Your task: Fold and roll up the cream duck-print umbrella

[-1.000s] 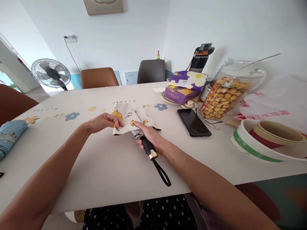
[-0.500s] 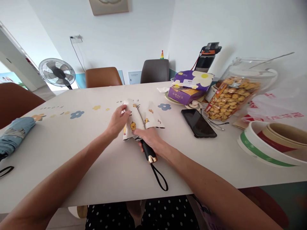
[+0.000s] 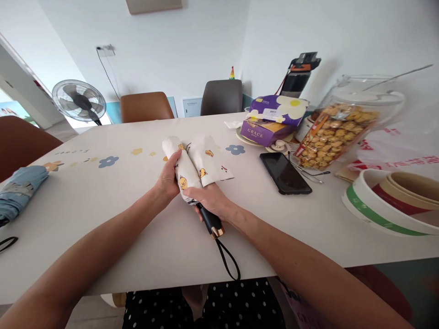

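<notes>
A folding umbrella (image 3: 187, 176) with white fabric and yellow duck prints is held just over the table, its black handle (image 3: 210, 220) and wrist strap pointing toward me. My left hand (image 3: 168, 176) is closed around the left side of the fabric, thumb on top. My right hand (image 3: 210, 199) grips the umbrella at the lower fabric near the handle, with its thumb across the cloth and some fingers hidden underneath. One loose flap of fabric (image 3: 214, 162) sticks out to the right, beyond my right hand.
On the white table (image 3: 137, 256), a blue folded umbrella (image 3: 22, 189) lies at the far left. To the right are a black phone (image 3: 285, 173), purple boxes (image 3: 265, 132), a large jar of snacks (image 3: 338, 132), paper bowls (image 3: 363, 201) and a dark bottle (image 3: 297, 80).
My left hand has closed around the fabric's left side, which now looks wrapped more snugly. The umbrella's far end has swung slightly left; my right hand keeps its grip.
</notes>
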The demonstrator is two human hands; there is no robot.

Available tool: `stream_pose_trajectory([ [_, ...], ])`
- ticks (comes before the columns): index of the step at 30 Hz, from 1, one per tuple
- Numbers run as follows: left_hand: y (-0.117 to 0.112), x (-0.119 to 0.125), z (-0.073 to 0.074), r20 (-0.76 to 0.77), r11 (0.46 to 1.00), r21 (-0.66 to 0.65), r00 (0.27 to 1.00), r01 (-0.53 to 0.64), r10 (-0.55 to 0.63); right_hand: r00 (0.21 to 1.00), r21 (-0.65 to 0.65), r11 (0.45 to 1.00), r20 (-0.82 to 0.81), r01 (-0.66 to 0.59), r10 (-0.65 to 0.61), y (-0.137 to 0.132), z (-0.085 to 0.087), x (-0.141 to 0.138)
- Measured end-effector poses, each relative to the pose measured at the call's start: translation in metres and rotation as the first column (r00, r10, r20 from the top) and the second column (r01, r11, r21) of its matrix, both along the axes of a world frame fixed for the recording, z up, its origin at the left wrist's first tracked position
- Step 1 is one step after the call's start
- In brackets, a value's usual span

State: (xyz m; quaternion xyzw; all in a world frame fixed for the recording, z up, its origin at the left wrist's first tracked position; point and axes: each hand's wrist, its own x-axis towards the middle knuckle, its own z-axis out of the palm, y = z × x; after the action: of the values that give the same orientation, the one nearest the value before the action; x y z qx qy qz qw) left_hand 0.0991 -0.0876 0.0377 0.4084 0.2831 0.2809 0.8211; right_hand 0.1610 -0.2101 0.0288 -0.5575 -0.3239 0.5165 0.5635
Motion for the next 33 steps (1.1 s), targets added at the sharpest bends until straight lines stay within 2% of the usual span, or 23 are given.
stream_pose_trajectory([
  [4, -0.002, -0.004, 0.004, 0.103, 0.993, 0.035, 0.988, 0.11, -0.113, 0.959, 0.095, 0.988, -0.245, -0.126, 0.145, -0.002, 0.009, 0.0],
  [7, -0.003, -0.004, 0.007, 0.103, 0.989, 0.081, 0.986, 0.124, -0.132, 0.919, 0.13, 0.98, -0.348, -0.151, 0.187, -0.003, 0.012, -0.001],
  [15, 0.0, -0.005, 0.004, 0.015, 0.988, 0.097, 0.992, 0.124, -0.126, 0.945, 0.021, 0.988, -0.287, -0.156, 0.155, 0.002, 0.005, -0.003],
  [24, -0.001, -0.006, 0.012, 0.055, 0.988, 0.115, 0.992, 0.106, -0.113, 0.926, 0.081, 0.984, -0.333, -0.161, 0.179, 0.003, 0.006, 0.002],
  [28, 0.007, -0.005, 0.008, 0.03, 0.98, 0.152, 0.99, 0.129, -0.135, 0.941, 0.063, 0.989, -0.307, -0.132, 0.145, 0.003, 0.005, 0.001],
  [31, 0.019, -0.006, -0.001, -0.086, 0.963, 0.222, 0.987, 0.152, -0.136, 0.945, 0.036, 0.996, -0.316, -0.08, 0.087, 0.004, 0.004, 0.002],
  [33, 0.029, -0.008, -0.005, -0.173, 0.937, 0.336, 0.984, 0.097, -0.04, 0.94, -0.017, 0.999, -0.34, -0.04, 0.032, 0.004, 0.003, 0.003],
])
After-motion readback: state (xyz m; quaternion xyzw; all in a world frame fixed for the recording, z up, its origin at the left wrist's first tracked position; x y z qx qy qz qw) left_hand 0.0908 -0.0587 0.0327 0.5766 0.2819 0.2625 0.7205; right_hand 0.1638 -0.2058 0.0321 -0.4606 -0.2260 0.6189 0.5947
